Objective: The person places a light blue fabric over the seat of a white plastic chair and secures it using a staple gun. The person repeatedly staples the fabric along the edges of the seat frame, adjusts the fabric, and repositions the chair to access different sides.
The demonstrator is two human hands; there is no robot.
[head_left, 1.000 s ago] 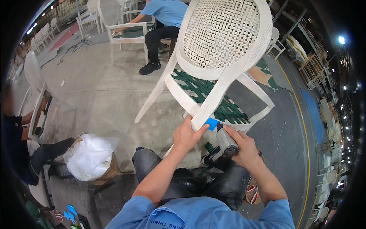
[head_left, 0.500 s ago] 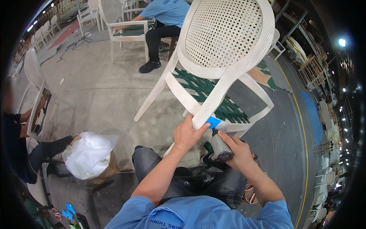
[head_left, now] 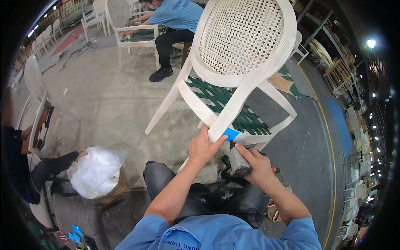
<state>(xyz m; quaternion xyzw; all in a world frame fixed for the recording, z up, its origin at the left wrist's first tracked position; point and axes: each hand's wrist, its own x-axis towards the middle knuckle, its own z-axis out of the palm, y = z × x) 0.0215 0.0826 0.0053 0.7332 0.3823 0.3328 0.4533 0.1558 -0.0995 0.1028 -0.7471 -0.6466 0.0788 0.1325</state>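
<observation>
Just below the middle of the frame, the person's left hand (head_left: 203, 148) is closed around the lower end of a rear leg of the tilted white wooden armchair with a cane-mesh oval back (head_left: 239, 62). The right hand (head_left: 258, 166) is wrapped tight round a grey cylindrical power tool (head_left: 237, 161), whose nose points up at a patch of blue tape (head_left: 230, 134) stuck on the same leg, just beside the left fingertips.

The one chair in hand fills the upper centre of the frame. Its frame is painted white with a brushed grain, its back is a fine perforated weave, and its seat is a lattice of dark green webbing straps (head_left: 233, 109). It leans over a grey concrete floor (head_left: 108, 104) towards the person, who sits with dark trousers below and two blue sleeves at the bottom edge.

At lower left lies one crumpled white plastic bag in a brown box (head_left: 96, 173). At top centre a second person in a blue shirt (head_left: 177, 16) sits by another white chair (head_left: 125, 25); further white chairs line the upper left and the left edge. One yellow line (head_left: 329, 137) curves down the floor on the right.
</observation>
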